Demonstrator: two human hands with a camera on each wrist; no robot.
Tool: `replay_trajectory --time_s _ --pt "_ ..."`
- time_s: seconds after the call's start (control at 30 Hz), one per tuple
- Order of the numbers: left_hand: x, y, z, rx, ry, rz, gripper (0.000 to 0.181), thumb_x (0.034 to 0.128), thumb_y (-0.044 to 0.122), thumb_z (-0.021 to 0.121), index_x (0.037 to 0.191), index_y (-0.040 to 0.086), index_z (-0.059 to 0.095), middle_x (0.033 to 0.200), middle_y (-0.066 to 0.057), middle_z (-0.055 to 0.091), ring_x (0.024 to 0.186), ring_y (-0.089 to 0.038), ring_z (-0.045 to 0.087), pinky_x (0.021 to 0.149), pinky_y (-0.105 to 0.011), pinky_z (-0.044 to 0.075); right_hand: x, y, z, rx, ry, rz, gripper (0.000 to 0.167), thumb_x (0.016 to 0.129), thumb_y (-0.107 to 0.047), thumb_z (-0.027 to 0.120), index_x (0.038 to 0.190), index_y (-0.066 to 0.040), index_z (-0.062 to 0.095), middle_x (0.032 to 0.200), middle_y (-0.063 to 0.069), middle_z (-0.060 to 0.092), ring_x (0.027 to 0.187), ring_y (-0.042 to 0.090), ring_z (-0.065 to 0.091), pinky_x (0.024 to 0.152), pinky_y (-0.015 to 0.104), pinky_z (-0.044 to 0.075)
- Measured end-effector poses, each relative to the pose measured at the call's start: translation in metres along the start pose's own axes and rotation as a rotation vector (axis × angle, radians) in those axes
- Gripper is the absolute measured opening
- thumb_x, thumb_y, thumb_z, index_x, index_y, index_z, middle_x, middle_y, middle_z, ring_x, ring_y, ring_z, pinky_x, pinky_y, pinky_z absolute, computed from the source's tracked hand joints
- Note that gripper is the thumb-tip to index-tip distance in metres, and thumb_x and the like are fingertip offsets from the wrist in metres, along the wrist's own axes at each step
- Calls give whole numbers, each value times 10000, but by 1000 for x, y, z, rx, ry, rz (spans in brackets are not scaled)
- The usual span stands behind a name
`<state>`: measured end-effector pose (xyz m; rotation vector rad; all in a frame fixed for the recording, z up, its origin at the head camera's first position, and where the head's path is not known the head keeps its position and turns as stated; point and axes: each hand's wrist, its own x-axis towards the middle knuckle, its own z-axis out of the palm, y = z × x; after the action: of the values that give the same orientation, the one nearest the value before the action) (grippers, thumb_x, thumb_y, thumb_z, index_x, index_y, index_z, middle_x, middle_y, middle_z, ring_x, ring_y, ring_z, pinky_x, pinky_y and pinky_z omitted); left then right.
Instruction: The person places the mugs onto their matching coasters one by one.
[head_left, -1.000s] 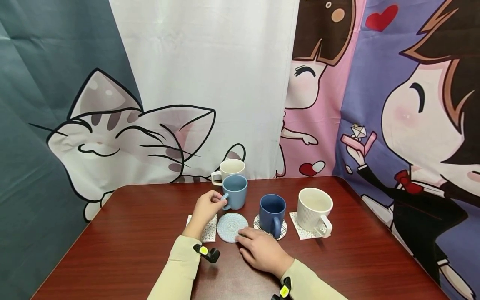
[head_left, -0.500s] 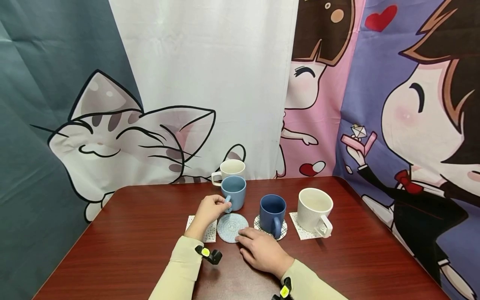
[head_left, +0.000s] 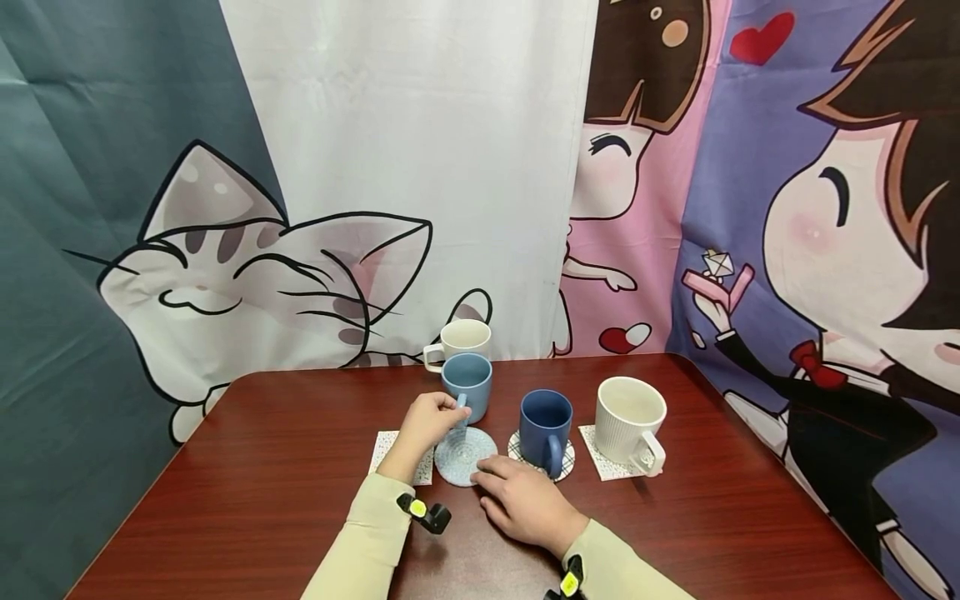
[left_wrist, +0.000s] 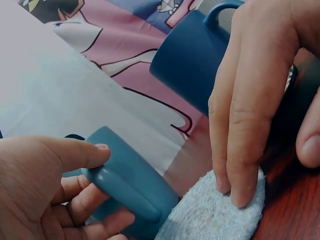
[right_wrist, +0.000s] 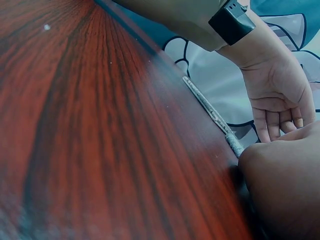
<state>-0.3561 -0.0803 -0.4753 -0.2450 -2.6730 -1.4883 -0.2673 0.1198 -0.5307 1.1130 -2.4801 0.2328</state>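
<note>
My left hand pinches the handle of a light blue mug between thumb and fingers. The mug is upright, just behind a round pale blue woven coaster; whether its base touches the table is hard to tell. Fingertips of my right hand rest on the coaster's right front edge, fingers fairly straight. Beside that hand, a dark blue mug stands on a round plaid coaster. In the right wrist view the right hand hides most of the coaster, and the mugs are out of sight.
A ribbed white mug stands on a square speckled coaster at the right. Another white mug is behind the light blue one. A second speckled square coaster lies partly under the left forearm. Printed cloth hangs behind the table.
The light blue mug has come slightly nearer the round coaster, and its handle has turned from the left toward the front. My left hand moved right with it; the right hand stayed put.
</note>
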Motion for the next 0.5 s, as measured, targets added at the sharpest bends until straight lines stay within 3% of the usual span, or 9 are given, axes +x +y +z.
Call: replay_trajectory --time_s 0.17,0.33,0.43,0.5 --pt "-2 2 3 -122 -50 -111 284 938 287 703 898 6 716 797 -68 670 662 -146 608 563 -270 478 0 0 0 -6 -2 2 298 968 -282 654 1230 -150 704 1262 40 650 1183 195 620 989 404 521" --pt "-1 2 7 -438 -208 -276 398 1050 322 534 1128 -39 684 992 -131 732 735 -167 714 598 -272 562 0 1 1 -4 -4 5 297 970 -287 650 1231 -155 702 1261 35 647 1181 187 618 983 404 524" --pt "1 0 10 -596 -296 -337 462 1085 344 448 1250 -48 629 1144 -165 721 847 -212 748 687 -313 600 0 1 1 0 1 4 296 969 -284 650 1229 -153 703 1258 33 648 1179 185 618 981 407 525" --pt "3 -2 11 -669 -331 -346 485 1094 347 416 1309 -50 593 1225 -189 691 902 -237 749 734 -343 607 0 1 1 0 4 4 296 969 -281 649 1230 -151 703 1259 33 648 1180 186 617 981 409 526"
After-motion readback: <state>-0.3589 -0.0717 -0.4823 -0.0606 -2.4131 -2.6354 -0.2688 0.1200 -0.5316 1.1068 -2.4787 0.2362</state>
